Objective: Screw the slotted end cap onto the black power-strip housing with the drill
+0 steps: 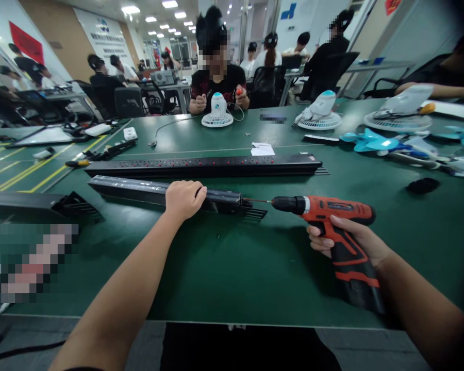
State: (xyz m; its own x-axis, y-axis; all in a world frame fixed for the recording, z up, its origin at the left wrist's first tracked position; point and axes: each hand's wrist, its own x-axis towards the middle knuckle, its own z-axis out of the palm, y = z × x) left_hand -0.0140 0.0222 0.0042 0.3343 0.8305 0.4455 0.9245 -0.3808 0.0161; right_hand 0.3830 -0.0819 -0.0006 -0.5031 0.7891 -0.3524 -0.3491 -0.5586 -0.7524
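My left hand [182, 200] is wrapped over the top of a long black bar-shaped housing [139, 190] near its right end, with the bar lying on the green table. My right hand [348, 234] grips an orange and black cordless drill [340, 208] by its handle, a finger at the trigger. From the drill's chuck a long thin driver bit [259, 200] points left and reaches the bar's right end. Whether the tip sits on a screw is too small to tell. Thin dark prongs [257, 213] stick out below that end.
Behind the bar lies a similar black strip [216, 164] with red dots. Another black bar [23, 203] rests at left. Across the green table [247, 278], a person [216, 77] handles a white fan base [217, 111]. Blue fan blades [371, 140] and a black clump [423, 185] lie at right.
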